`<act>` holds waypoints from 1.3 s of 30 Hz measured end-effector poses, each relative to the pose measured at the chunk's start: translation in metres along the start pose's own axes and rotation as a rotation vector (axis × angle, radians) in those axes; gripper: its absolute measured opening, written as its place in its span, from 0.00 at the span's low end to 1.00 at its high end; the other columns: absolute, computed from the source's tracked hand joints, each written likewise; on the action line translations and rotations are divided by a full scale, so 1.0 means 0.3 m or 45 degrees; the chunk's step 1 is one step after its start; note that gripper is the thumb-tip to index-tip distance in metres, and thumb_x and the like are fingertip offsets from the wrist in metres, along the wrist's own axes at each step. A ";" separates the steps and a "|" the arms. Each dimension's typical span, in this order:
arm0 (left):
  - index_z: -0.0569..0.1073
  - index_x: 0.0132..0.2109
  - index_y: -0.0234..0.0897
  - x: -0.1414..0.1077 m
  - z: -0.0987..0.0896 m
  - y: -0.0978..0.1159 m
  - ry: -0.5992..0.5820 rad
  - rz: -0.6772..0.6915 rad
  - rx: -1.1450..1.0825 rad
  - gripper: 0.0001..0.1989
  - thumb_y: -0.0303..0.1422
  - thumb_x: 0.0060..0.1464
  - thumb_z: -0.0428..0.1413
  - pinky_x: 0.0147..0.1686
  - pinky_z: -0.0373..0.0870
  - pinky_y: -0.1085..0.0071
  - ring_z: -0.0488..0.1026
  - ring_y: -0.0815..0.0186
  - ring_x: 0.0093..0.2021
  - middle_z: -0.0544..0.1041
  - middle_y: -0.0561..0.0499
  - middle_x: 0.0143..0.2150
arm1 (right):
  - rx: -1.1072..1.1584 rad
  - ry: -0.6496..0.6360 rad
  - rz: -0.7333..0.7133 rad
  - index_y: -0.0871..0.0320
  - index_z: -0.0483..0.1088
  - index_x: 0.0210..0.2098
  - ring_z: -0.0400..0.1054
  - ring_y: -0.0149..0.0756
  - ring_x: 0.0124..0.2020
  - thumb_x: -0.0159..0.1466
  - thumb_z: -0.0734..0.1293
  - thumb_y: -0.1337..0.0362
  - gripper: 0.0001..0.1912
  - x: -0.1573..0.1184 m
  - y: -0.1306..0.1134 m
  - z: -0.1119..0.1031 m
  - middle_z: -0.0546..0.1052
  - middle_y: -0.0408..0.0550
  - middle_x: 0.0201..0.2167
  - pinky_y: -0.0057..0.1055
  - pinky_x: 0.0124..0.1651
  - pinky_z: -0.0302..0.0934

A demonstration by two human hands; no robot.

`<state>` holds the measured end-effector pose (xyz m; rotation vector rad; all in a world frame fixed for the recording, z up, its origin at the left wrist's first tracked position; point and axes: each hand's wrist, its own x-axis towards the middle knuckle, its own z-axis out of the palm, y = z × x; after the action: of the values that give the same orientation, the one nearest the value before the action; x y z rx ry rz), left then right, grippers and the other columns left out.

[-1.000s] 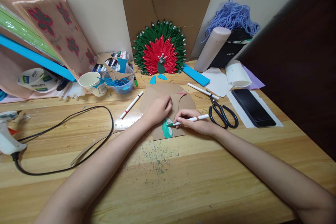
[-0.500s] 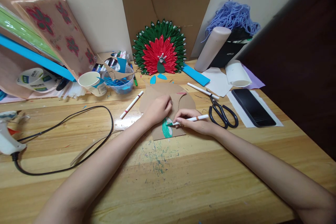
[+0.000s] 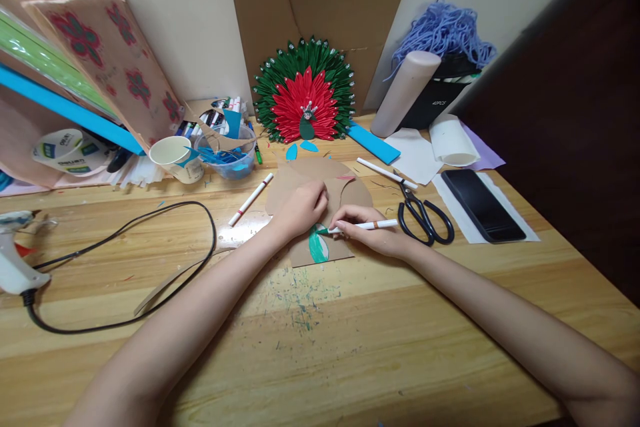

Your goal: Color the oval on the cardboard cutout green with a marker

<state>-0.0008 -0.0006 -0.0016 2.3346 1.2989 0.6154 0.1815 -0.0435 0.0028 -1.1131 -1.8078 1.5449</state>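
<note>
My right hand [image 3: 375, 237] grips a white marker pen [image 3: 384, 224] with a brown band, its green tip against the upper right part of a leaf shape [image 3: 315, 245]. Green covers much of that leaf, while a whitish patch shows at its lower right. Beneath it lies a brown cardboard piece [image 3: 289, 179] with a rounded top and a straight lower edge. My left hand [image 3: 303, 207] rests on the cardboard just above the leaf, fingers curled under. Whatever those fingers pinch, if anything, is hidden.
Black-handled scissors [image 3: 420, 213] and a phone [image 3: 483, 203] lie to the right. A capped marker [image 3: 251, 199] is at the left, near a glue gun [image 3: 20, 257] with its looped cable. Behind stand a red-green peacock craft [image 3: 305, 93], a paper cup [image 3: 175, 163] and a plastic tub [image 3: 233, 163].
The marker tip has shifted slightly upward on the leaf, with my right fingers moving along. More green shows near the leaf's upper right. My left hand stays put.
</note>
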 end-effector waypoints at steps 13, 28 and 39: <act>0.67 0.35 0.36 -0.001 0.002 -0.004 0.007 0.009 0.045 0.10 0.31 0.61 0.42 0.33 0.62 0.71 0.71 0.66 0.34 0.75 0.49 0.34 | -0.184 -0.108 0.007 0.58 0.71 0.38 0.70 0.34 0.35 0.64 0.64 0.57 0.11 -0.002 -0.009 -0.009 0.77 0.48 0.35 0.30 0.35 0.61; 0.67 0.35 0.36 0.001 0.003 -0.003 0.010 0.014 0.046 0.10 0.30 0.60 0.43 0.33 0.62 0.71 0.70 0.66 0.33 0.75 0.49 0.34 | -0.226 -0.084 0.010 0.58 0.72 0.38 0.71 0.35 0.36 0.63 0.64 0.58 0.11 -0.004 -0.014 -0.011 0.78 0.49 0.36 0.30 0.35 0.62; 0.67 0.36 0.37 -0.001 0.001 -0.004 -0.002 -0.002 0.031 0.10 0.31 0.60 0.42 0.34 0.63 0.71 0.71 0.66 0.35 0.76 0.48 0.35 | -0.212 -0.081 -0.004 0.58 0.71 0.38 0.72 0.35 0.37 0.64 0.64 0.57 0.10 -0.002 -0.006 -0.011 0.78 0.48 0.36 0.30 0.36 0.63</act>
<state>-0.0015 -0.0003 -0.0026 2.3529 1.3139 0.6007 0.1840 -0.0422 0.0055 -1.1476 -2.0107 1.4649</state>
